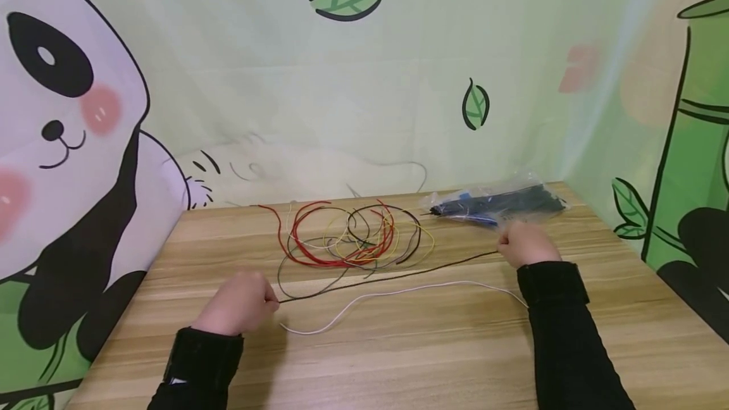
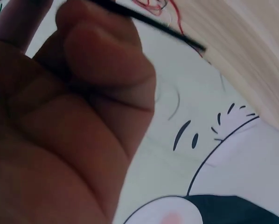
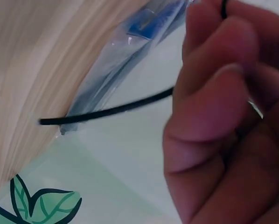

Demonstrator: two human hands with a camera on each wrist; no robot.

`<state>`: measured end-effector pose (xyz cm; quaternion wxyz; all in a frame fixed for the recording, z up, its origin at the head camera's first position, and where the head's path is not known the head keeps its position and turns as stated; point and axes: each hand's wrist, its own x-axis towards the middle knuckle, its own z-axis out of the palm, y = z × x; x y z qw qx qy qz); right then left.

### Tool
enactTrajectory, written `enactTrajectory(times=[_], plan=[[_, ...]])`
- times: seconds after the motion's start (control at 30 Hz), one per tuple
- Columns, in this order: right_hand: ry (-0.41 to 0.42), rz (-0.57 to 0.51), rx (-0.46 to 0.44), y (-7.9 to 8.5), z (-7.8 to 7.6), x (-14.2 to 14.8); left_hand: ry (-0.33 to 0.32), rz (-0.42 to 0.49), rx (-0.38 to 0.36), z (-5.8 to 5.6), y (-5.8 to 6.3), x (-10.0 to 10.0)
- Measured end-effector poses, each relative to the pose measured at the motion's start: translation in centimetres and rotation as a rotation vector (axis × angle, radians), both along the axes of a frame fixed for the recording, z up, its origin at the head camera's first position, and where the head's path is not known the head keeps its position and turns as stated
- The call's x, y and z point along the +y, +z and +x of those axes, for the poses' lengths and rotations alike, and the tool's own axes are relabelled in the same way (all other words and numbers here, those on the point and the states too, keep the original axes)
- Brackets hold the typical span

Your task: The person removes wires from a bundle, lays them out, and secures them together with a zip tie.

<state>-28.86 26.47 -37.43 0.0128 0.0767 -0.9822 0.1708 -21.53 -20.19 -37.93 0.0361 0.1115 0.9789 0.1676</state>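
A black wire (image 1: pixel 393 278) is stretched between my two hands above the wooden table. My left hand (image 1: pixel 242 302) pinches it near one end; in the left wrist view the black wire's end (image 2: pixel 177 35) sticks out past the thumb and fingers. At the other side my right hand (image 1: pixel 526 243) pinches the same wire, and a short black tail (image 3: pixel 111 111) juts from the fingers in the right wrist view. Nearer the front, a white wire (image 1: pixel 393 291) lies in a loose curve on the table, its right end running to the right sleeve.
Behind the black wire lies a tangle of red wires (image 1: pixel 319 263), with yellow, grey, white and black ones among them. A clear plastic bag (image 1: pixel 501 202) of dark strips sits at the back right of the wooden table (image 1: pixel 364 366). A printed cloth (image 1: pixel 273 81) hangs behind.
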Motion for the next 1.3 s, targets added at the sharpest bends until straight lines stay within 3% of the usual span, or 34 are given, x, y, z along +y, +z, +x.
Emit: enactTrajectory(times=[0.2,0.4,0.67,0.87,1.0,1.3], plan=[[0.054,-0.035,-0.126,-0.8,-0.5,0.2,-0.027,-0.015,-0.018,-0.2,-1.1,0.4],[0.077,0.031,-0.177,-1.5,-1.0,-0.1,-0.034,-0.010,-0.018,-0.7,-2.0,0.5],[0.045,0.004,-0.264,-2.6,-1.1,-0.4,-0.057,-0.031,0.026,-1.1,-2.9,0.6],[0.055,0.027,-0.274,-2.6,-1.3,-0.5,-0.096,-0.049,0.043,-1.1,-3.2,0.5],[0.080,0.057,-0.255,-2.4,-1.3,-0.6,-0.086,-0.048,0.030,-1.2,-3.5,0.5],[0.050,0.023,-0.295,-2.5,-1.3,-0.7,-0.066,-0.039,-0.006,-1.6,-3.4,0.9]])
